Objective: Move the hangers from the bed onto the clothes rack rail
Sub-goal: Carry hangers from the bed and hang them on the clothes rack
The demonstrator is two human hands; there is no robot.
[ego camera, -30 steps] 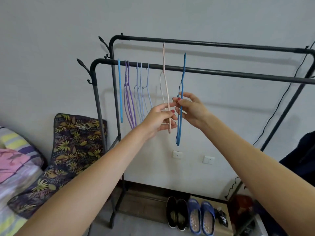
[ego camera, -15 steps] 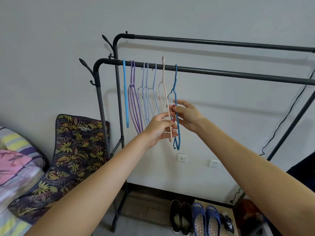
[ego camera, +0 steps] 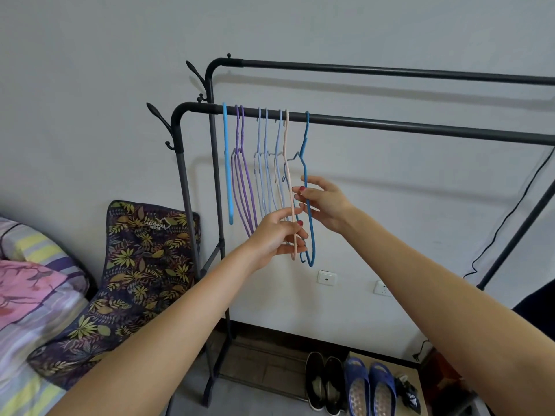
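A black clothes rack has a lower front rail [ego camera: 390, 126] and a higher back rail [ego camera: 375, 70]. Several thin hangers hang on the front rail near its left end: a light blue one [ego camera: 227, 163], purple ones [ego camera: 243, 181] and pale blue ones [ego camera: 262, 163]. A pink hanger [ego camera: 286, 151] and a dark blue hanger [ego camera: 306, 151] hang hooked over the rail to their right. My left hand [ego camera: 277, 235] pinches the pink hanger's lower part. My right hand [ego camera: 322, 205] holds the dark blue hanger's side with its fingers around it.
The bed [ego camera: 33, 295] with striped and pink bedding lies at the lower left. A leaf-patterned cushion [ego camera: 135, 265] leans against the wall beside the rack. Black shoes [ego camera: 322, 382] and blue slippers [ego camera: 371, 388] sit on the floor under the rack. A black cable [ego camera: 510, 214] hangs on the right.
The pink and dark blue hangers came down from above the front rail and now hang on it, shifted left towards the others. Both hands stay on them.
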